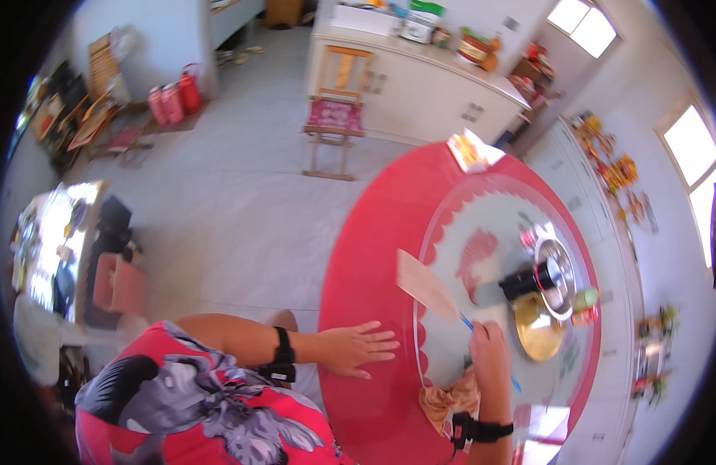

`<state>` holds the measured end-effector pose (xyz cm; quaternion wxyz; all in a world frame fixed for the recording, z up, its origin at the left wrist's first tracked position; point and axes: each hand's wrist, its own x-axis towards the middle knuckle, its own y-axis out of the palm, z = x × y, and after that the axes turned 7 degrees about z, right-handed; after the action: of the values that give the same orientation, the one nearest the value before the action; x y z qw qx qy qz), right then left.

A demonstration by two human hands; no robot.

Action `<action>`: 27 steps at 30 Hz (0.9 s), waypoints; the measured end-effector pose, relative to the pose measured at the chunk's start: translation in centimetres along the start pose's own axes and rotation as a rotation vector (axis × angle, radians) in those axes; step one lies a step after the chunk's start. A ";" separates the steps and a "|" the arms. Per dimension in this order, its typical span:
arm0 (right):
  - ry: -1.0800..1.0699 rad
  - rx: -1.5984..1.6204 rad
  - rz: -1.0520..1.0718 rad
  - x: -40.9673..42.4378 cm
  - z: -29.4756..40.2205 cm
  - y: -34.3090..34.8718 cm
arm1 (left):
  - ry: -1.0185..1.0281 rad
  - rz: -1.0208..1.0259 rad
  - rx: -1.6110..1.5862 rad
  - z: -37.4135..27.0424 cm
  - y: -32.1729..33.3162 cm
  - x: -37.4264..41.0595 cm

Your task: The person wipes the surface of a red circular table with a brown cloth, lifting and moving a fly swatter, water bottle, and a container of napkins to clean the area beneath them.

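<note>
My left hand (358, 350) lies palm down with spread fingers on the red rim of a round table (363, 279), holding nothing. My right hand (488, 349) grips the blue handle of a fly swatter (427, 288). Its pale flat head points away to the left, above the edge of a glass turntable (497, 218) patterned with a red fish. Below my right hand, by the wrist, is a crumpled brown cloth (445, 402). Beyond that hand stand a metal bowl (558, 261), a black cylindrical object (522, 283) and a round gold-coloured object (535, 334).
Across the table is an open white packet (474, 152). A wooden folding chair (334, 116) stands before a white cabinet (427, 87). Red and pink flasks (172, 102) are on the floor at far left. A pink bin (118, 285) stands left of me.
</note>
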<state>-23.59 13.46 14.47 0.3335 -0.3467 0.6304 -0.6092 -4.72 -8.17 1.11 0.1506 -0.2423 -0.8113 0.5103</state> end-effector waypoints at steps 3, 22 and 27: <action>0.057 0.017 0.054 -0.7 0.0 -0.9 | 0.018 -0.003 -0.031 0.8 0.0 0.1; -0.185 0.595 0.321 13.2 22.8 -6.7 | 0.014 -0.015 -1.162 3.4 -6.1 -12.4; -0.200 0.818 0.374 18.1 29.2 -7.2 | 0.035 -0.123 -1.402 5.3 -8.9 -15.4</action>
<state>-8.49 -17.63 20.69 0.6064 -0.1237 0.3548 -0.7008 3.48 -23.81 6.89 0.0006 -0.2440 -0.9586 -0.1466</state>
